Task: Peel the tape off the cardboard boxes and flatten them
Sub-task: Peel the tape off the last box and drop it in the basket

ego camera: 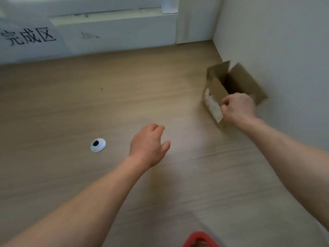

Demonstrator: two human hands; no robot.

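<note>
one cardboard box (213, 86) sat at the far right of the table (89, 104), right by the wall (276, 50). top flaps were open & standing up, w/ a white label on the side facing the cam. right hand (238, 109) was curled onto the box's near top edge, gripping it; which flap exactly, can't tell, too blurry. left hand (148, 145) hovered over the tabletop, fingers loose, holding nothing, well apart from the box & near a white cable grommet (97, 144).

progress, imo: early for this box. top was open but it stood fully 3d, not flattened. no tape visible from here & underside hidden, so can't say if peeling was done. no flat boxes in view by the paper sign (28, 37) at far left. red thing (200, 238) at bottom edge, prob a basket.
</note>
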